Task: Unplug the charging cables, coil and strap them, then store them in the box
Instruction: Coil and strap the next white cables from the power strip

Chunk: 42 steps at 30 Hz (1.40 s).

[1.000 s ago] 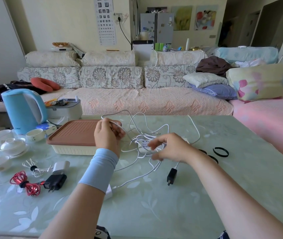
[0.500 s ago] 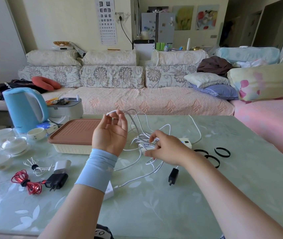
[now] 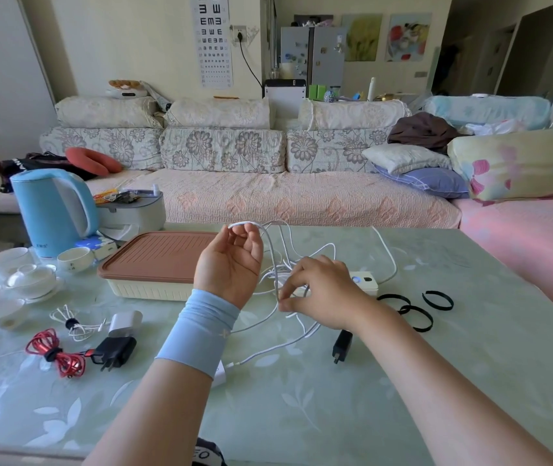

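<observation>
Left hand [image 3: 231,260] held white cable [image 3: 243,224] loop, centre frame; right hand [image 3: 322,294] pinched its strands; lidded box [image 3: 154,260] just left, black straps [image 3: 404,310] right, on green table [image 3: 335,415].

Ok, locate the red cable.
Head view, near left of the table: the red cable lies bundled beside the black charger, in front of the small white cable.

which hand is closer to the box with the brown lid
Left. The left hand is raised at the right end of the box, holding a loop of white cable. The right hand is farther right, pinching cable by the power strip.
</observation>
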Tool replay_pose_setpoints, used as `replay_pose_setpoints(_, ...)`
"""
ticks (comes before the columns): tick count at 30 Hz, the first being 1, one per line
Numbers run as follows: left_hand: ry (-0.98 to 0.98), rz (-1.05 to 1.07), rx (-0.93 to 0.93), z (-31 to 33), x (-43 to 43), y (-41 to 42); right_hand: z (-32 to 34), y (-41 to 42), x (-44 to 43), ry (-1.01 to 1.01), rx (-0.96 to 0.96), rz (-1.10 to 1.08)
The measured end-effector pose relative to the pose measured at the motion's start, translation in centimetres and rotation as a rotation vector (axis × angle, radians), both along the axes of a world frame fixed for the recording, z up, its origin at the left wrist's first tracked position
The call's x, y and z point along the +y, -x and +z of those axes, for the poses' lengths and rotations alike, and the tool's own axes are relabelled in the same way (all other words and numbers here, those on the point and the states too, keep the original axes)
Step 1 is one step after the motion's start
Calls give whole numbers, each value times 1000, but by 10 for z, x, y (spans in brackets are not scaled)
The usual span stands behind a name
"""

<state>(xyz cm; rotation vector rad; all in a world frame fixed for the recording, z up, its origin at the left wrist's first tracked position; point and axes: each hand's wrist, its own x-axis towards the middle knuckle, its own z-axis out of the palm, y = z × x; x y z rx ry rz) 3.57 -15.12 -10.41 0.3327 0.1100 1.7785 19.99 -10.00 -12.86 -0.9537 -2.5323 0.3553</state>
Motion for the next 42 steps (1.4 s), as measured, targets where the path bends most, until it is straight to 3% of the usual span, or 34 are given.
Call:
replay_pose_setpoints(3, 68, 72, 27, -1, 3, 2, -2, 0, 5, 87, 98, -7)
replay_pose_setpoints(5, 195, 91, 360, -3, 3, -1, -2, -1, 5, 229, 192, 29)
replay_pose_setpoints(9, 257, 155, 1306, -9, -4, -24, 5, -7, 3, 308, 327, 126)
replay_pose_setpoints(10, 211, 211, 1481, -10, -6, -28, 6, -7, 3, 296, 342, 137)
replay_pose_setpoints(12, 179, 335, 1627, -11, -6, -33, 7, -7, 3, 305, 370, 130)
replay_pose_setpoints(17, 355, 701, 1572, -12, 1, -33, -5, -8, 14, 258, 385, -62)
replay_pose_setpoints(20, 383, 745, 1040, -4, 2, -23, -19, -17, 26, 245, 335, -192)
replay_pose_setpoints(22, 339, 536, 732, -1, 1, -11, -21, -21, 29, 348, 368, -194)
replay_pose_setpoints(23, 333, 433, 697, -2, 1, -7, -19, -21, 28, 409, 429, -161)
replay_pose_setpoints(27, 325, 193, 778, -7, 2, -11, -4, -8, 17, 727, 723, 88)
replay_pose_setpoints(31, 263, 167, 792, -2, -2, -17, -4, 4, 8, 834, 741, 129)
replay_pose_setpoints(34, 307, 393, 797, -2, -3, -12, -6, 3, 11, 785, 680, 80)
replay_pose_setpoints(38, 499, 838, 683, -6, -4, 20, -7, -8, 24, 523, 640, -20)
replay_pose_setpoints(42, 457, 958, 610, -3, -10, 27, -17, -2, 22, 418, 442, -57)
